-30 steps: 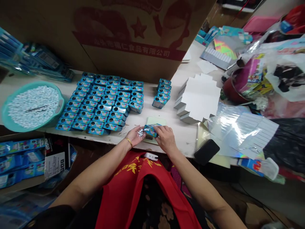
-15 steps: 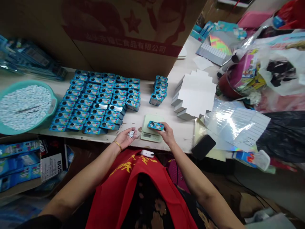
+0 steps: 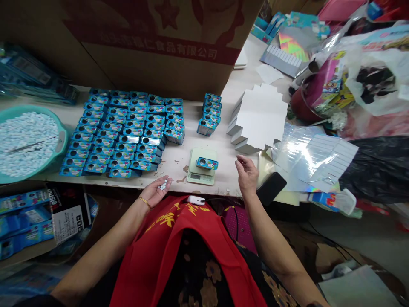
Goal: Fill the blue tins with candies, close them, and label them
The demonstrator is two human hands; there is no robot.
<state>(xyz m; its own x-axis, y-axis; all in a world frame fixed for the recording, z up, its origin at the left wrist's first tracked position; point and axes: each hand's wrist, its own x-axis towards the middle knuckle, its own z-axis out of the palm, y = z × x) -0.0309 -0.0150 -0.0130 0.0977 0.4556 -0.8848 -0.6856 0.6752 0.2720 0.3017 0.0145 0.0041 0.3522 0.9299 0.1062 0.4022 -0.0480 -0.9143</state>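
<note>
Palm up at the table's front edge, my left hand (image 3: 152, 192) cradles several small white candies (image 3: 164, 185). A pale green digital scale (image 3: 203, 152) sits to its right, and one blue printed box (image 3: 207, 163) with a round hole rests on the scale. My right hand (image 3: 248, 177) is to the right of the scale, apart from the box, with its fingers loosely spread and nothing in them. Rows of similar blue boxes (image 3: 123, 147) fill the table on the left. A short column of such boxes (image 3: 208, 123) stands behind the scale.
A turquoise basin (image 3: 64, 140) of white candies is at far left. One large carton (image 3: 143, 72) walls off the back. White card blanks (image 3: 260, 117) are stacked right of the boxes. A black phone (image 3: 272, 187) and clear plastic sheets (image 3: 322, 164) lie near my right hand.
My right hand has let go of the blue box, leaving it on the scale, and has moved right. My left hand still holds the candies. The view has shifted slightly.
</note>
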